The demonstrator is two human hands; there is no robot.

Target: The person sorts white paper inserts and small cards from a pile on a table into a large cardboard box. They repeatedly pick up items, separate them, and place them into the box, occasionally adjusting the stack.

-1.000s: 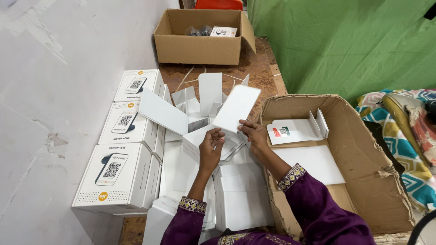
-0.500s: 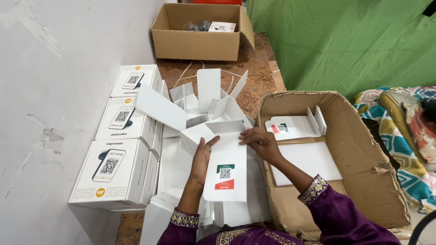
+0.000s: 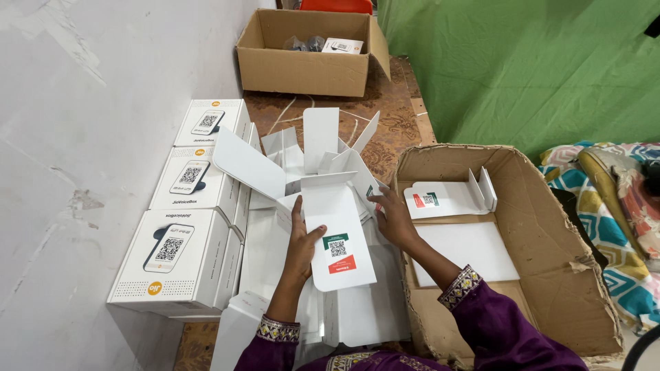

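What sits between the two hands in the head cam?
In the head view, a white card insert with a green and red label spans the gap: left hand holds its left edge, right hand is at its upper right.

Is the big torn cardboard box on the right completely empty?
No, the torn cardboard box holds a folded white card insert and a flat white sheet.

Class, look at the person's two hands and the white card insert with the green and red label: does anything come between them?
Nothing visible does. The left hand and the right hand both touch the white card insert directly.
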